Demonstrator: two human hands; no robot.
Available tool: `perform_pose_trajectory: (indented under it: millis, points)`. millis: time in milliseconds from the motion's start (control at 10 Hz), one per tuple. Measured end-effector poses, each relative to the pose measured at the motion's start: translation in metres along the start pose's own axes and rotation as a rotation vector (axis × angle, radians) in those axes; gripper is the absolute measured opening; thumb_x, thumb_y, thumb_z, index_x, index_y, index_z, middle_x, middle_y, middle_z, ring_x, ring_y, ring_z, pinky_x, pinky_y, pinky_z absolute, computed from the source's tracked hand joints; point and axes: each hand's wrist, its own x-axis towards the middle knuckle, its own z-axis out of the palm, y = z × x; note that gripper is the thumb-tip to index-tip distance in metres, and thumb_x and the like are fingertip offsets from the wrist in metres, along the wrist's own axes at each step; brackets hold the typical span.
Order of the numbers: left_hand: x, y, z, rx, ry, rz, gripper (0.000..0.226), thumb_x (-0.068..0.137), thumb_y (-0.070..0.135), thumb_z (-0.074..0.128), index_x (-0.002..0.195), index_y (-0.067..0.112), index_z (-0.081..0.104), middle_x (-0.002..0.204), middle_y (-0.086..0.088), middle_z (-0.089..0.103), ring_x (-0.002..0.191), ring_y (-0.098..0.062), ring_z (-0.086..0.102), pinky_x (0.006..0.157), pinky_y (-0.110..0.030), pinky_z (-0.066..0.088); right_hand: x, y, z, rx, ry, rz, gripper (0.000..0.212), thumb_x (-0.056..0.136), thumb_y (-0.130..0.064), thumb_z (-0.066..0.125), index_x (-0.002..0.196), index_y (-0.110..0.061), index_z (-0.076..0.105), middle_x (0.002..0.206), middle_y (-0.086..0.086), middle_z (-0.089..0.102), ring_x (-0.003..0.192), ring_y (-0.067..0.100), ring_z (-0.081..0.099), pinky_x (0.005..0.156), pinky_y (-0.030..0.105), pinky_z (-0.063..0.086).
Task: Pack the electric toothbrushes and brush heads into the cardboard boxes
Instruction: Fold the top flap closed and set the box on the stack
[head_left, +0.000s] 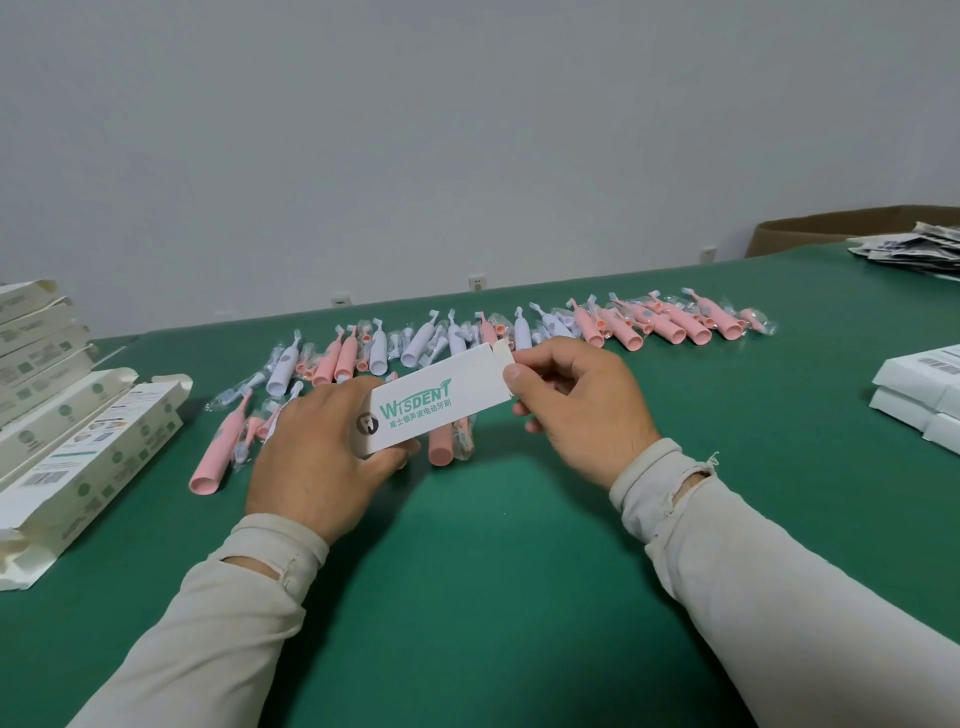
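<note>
While both hands hold one small box up over the green table, lots of other things lie all around. Far over at 9 o'clock, a stack of open white toothbrush boxes lies with flaps sticking out. Next to them, at about 10 o'clock, a pink toothbrush handle lies on the cloth with its open end toward the person.

The left hand grips the near end of the white Wisdent box, fingers curled under it and thumb side on top. The box sits in the middle, lifted off the table and tilted up to the right. Green letters show on its front. The right hand pinches the little end flap of that box between thumb and first finger; its other fingers are curled loosely below.

Behind the box, from 11 to 1 o'clock, a long row of pink and white toothbrushes and bagged brush heads runs across the table. One more pink handle peeks out under the box.

Over at 3 o'clock, closed white boxes are piled up. At 2 o'clock, a heap of printed papers lies near a brown carton.
</note>
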Motion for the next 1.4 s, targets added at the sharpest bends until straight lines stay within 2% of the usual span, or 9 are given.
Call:
perform_pose_trajectory:
  millis: [300,400,500,600,800,1000,1100,1200,1400]
  points:
    - [-0.001,0.008,-0.005,0.063,-0.012,0.003,0.068,0.077,0.045,0.080,0.137,0.030,0.051,0.123,0.004,0.062,0.110,-0.023,0.053,0.089,-0.045,0.049,-0.006,-0.001,0.005,-0.046,0.011,-0.008,0.016,0.093,-0.025,0.068,0.080,-0.033,0.072,0.079,-0.011,0.072,0.075,0.009,0.065,0.069,0.025,0.052]
    - [-0.003,0.012,-0.001,0.004,-0.012,0.071,0.073,0.076,0.035,0.082,0.141,0.026,0.048,0.134,-0.002,0.059,0.117,-0.024,0.052,0.098,-0.047,0.046,-0.008,0.001,0.013,0.046,0.069,0.075,0.024,0.093,-0.016,0.068,0.097,-0.038,0.058,0.107,-0.015,0.068,0.080,0.005,0.067,0.075,0.024,0.056]
    - [-0.003,0.022,0.011,-0.153,-0.132,0.133,0.070,0.078,0.040,0.078,0.139,0.029,0.047,0.142,0.002,0.054,0.127,-0.020,0.049,0.108,-0.044,0.042,-0.004,-0.001,0.010,0.346,0.258,0.285,0.035,0.094,-0.009,0.064,0.120,-0.026,0.047,0.112,0.006,0.068,0.069,0.009,0.066,0.066,0.025,0.058]
    - [-0.013,0.046,0.020,-0.279,-0.084,0.128,0.065,0.075,0.054,0.076,0.130,0.031,0.051,0.127,0.006,0.061,0.110,-0.020,0.059,0.089,-0.047,0.056,-0.015,-0.007,0.018,0.522,0.280,0.465,0.037,0.093,-0.013,0.064,0.128,-0.010,0.052,0.092,0.012,0.070,0.053,0.003,0.059,0.059,0.021,0.053]
    - [-0.033,0.088,0.017,-0.421,-0.038,0.294,0.070,0.072,0.055,0.068,0.133,0.029,0.048,0.119,0.010,0.055,0.097,-0.016,0.060,0.079,-0.038,0.054,-0.042,-0.017,-0.001,0.159,0.242,0.500,0.022,0.083,-0.038,0.068,0.081,-0.016,0.069,0.089,0.003,0.077,0.062,0.011,0.063,0.066,0.033,0.054]
    - [-0.046,0.098,0.019,-0.335,-0.138,0.394,0.050,0.080,0.057,0.060,0.120,0.028,0.062,0.107,0.014,0.061,0.085,-0.008,0.056,0.074,-0.032,0.048,-0.017,-0.031,-0.169,-0.204,0.606,0.544,0.038,0.092,-0.031,0.066,0.117,-0.003,0.066,0.095,0.010,0.076,0.055,0.016,0.063,0.040,0.022,0.046]
    - [-0.041,0.111,0.026,-0.351,-0.179,0.415,0.049,0.080,0.061,0.054,0.115,0.029,0.065,0.103,0.020,0.059,0.084,-0.004,0.056,0.076,-0.034,0.052,-0.008,-0.030,-0.234,-0.310,0.669,0.646,0.032,0.091,-0.026,0.062,0.107,0.002,0.063,0.068,0.012,0.070,0.039,0.019,0.059,0.036,0.022,0.043]
    - [-0.038,0.125,0.038,-0.366,-0.184,0.471,0.045,0.090,0.063,0.050,0.110,0.027,0.068,0.102,0.021,0.059,0.085,0.001,0.056,0.077,-0.031,0.052,0.005,-0.023,-0.276,-0.393,0.624,0.710,0.012,0.094,-0.017,0.056,0.085,-0.009,0.056,0.076,0.013,0.067,0.051,0.020,0.062,0.036,0.021,0.045]
    - [-0.042,0.115,0.054,-0.421,-0.254,0.541,0.037,0.086,0.062,0.050,0.102,0.034,0.067,0.104,0.027,0.062,0.099,-0.001,0.061,0.082,-0.035,0.056,0.023,-0.013,-0.306,-0.475,0.571,0.781,0.006,0.097,-0.011,0.052,0.103,-0.014,0.050,0.101,0.013,0.055,0.070,0.020,0.059,0.036,0.019,0.046]
